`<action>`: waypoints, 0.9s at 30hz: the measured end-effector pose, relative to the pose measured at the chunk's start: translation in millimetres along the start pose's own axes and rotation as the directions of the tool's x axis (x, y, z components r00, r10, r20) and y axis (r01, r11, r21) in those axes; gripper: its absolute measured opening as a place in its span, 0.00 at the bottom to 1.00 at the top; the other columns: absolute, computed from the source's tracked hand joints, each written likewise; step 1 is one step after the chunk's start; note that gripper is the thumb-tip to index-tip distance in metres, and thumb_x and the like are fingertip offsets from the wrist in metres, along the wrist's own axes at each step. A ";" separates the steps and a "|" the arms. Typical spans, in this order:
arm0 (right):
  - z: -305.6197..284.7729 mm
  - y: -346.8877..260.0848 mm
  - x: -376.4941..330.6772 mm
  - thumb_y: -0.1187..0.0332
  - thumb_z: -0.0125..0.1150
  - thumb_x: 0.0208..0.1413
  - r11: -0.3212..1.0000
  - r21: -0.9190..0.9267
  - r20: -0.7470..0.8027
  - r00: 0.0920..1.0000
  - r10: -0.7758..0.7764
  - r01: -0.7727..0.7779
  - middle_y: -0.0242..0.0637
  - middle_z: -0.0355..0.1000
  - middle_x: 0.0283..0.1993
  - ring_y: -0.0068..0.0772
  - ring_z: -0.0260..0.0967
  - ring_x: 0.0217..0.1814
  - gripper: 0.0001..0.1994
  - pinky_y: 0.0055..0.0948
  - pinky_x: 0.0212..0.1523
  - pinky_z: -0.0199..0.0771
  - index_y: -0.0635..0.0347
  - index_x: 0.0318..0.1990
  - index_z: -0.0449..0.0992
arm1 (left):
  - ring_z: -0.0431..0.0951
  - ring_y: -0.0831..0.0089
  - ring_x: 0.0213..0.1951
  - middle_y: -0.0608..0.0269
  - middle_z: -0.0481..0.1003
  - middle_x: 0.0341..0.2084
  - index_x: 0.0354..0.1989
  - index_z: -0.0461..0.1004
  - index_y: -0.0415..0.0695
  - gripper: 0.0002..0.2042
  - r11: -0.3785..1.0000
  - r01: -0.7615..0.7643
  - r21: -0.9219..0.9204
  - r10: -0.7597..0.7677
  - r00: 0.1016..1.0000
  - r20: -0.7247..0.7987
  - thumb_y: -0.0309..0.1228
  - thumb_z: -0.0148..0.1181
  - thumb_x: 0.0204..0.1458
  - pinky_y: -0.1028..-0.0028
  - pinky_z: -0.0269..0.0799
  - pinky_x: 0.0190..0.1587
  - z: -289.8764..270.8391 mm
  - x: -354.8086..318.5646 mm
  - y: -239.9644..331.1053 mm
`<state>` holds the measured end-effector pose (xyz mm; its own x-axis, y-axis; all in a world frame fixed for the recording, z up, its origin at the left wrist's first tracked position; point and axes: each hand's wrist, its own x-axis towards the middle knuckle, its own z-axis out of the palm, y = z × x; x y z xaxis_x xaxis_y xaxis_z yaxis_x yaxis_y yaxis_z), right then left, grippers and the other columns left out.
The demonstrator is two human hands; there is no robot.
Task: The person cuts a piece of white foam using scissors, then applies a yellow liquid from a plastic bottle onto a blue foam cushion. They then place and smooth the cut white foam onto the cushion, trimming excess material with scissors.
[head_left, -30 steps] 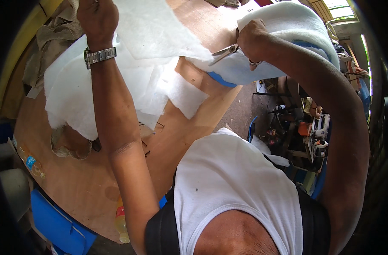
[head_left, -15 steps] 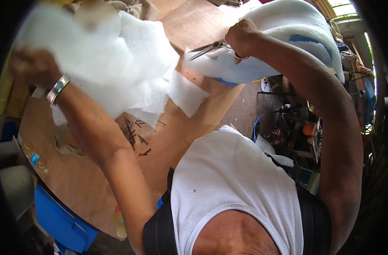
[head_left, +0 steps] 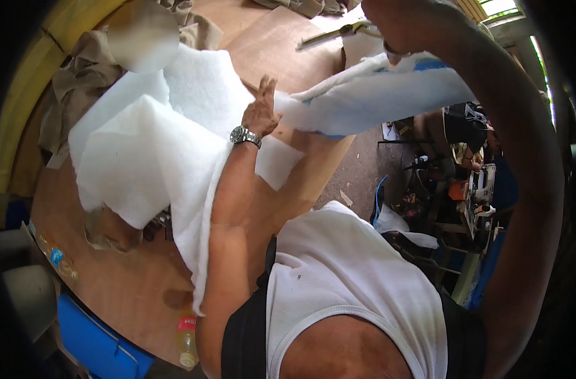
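My right hand (head_left: 403, 26) grips a pair of scissors (head_left: 342, 33) at the upper right, blades pointing left. Below it lies a long cushion-like piece (head_left: 376, 95) of white wadding, with blue foam showing at its edges. My left hand (head_left: 261, 114), a metal watch on its wrist, has its fingers stretched out beside the narrow left end of that piece. Whether it touches the piece, I cannot tell. A large loose sheet of white wadding (head_left: 143, 151) drapes over the table against my left forearm. A small wadding offcut (head_left: 278, 161) rests just below my left hand.
The wooden table (head_left: 124, 284) carries a brown cloth (head_left: 79, 88) at the far left and a flat wooden board (head_left: 288, 47) at the back. Two plastic bottles stand or lie near its edge, one with a red label (head_left: 187, 338). Another person (head_left: 468, 136) is at the right.
My left hand has let go of the wadding and swung right to the cushion-like piece. The loose sheet has dropped over the table and dark sticks. My right hand and scissors have risen.
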<state>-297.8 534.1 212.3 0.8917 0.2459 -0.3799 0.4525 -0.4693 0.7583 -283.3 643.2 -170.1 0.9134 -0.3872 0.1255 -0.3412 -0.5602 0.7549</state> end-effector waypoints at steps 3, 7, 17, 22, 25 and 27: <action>7.7 -1.3 -0.8 0.59 0.70 0.37 1.000 -0.008 0.108 0.994 0.012 -0.011 0.40 0.79 0.37 0.42 0.78 0.42 0.15 0.42 0.39 0.77 0.52 0.35 0.84 | 0.75 0.50 0.54 0.46 0.66 0.61 0.70 0.53 0.49 0.38 0.997 -0.048 0.065 0.044 0.997 0.056 0.33 0.65 0.50 0.62 0.72 0.57 24.8 23.2 -28.5; 31.8 -22.0 18.2 0.54 0.73 0.34 1.000 -0.010 0.294 0.956 0.009 -0.006 0.37 0.79 0.42 0.40 0.77 0.46 0.22 0.42 0.40 0.76 0.50 0.40 0.83 | 0.79 0.52 0.46 0.50 0.78 0.44 0.54 0.73 0.48 0.20 0.995 -0.078 -0.067 0.080 0.996 0.028 0.30 0.65 0.50 0.61 0.74 0.49 34.1 41.7 -54.8; 72.6 -102.5 90.0 0.41 0.80 0.29 1.000 -0.012 0.563 0.826 -0.017 0.028 0.29 0.78 0.53 0.35 0.74 0.55 0.37 0.44 0.43 0.74 0.43 0.51 0.82 | 0.79 0.55 0.37 0.53 0.77 0.34 0.38 0.81 0.45 0.06 0.952 -0.174 -0.253 0.134 0.977 -0.166 0.28 0.64 0.52 0.63 0.75 0.42 18.3 39.3 -56.7; 109.8 -131.8 99.5 0.46 0.80 0.32 0.996 0.042 0.439 0.894 -0.089 0.079 0.28 0.81 0.43 0.35 0.78 0.49 0.28 0.41 0.42 0.76 0.44 0.45 0.85 | 0.79 0.55 0.38 0.52 0.78 0.33 0.37 0.80 0.44 0.06 0.958 -0.182 -0.223 0.141 0.972 -0.187 0.27 0.63 0.52 0.62 0.75 0.42 9.9 38.0 -54.0; 129.7 -141.0 95.4 0.54 0.78 0.39 0.988 0.106 0.323 0.936 -0.137 0.108 0.31 0.82 0.38 0.34 0.80 0.44 0.18 0.36 0.41 0.77 0.48 0.39 0.86 | 0.79 0.55 0.38 0.52 0.78 0.33 0.37 0.80 0.41 0.06 0.950 -0.274 -0.148 0.224 0.931 -0.287 0.24 0.62 0.51 0.63 0.75 0.43 4.8 35.7 -55.0; 138.0 -143.5 87.8 0.59 0.75 0.42 0.977 0.143 0.248 0.951 -0.187 0.155 0.34 0.82 0.37 0.35 0.80 0.42 0.13 0.35 0.39 0.78 0.50 0.37 0.86 | 0.78 0.54 0.39 0.52 0.78 0.33 0.37 0.80 0.41 0.06 0.967 -0.226 -0.116 0.160 0.897 -0.411 0.24 0.61 0.51 0.63 0.74 0.43 -1.8 31.3 -56.2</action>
<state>-283.3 506.0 -3.0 0.7651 0.1116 -0.6341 0.5817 -0.5420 0.6065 -235.1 663.8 -207.4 0.8562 -0.1358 0.4984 -0.5105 -0.3696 0.7764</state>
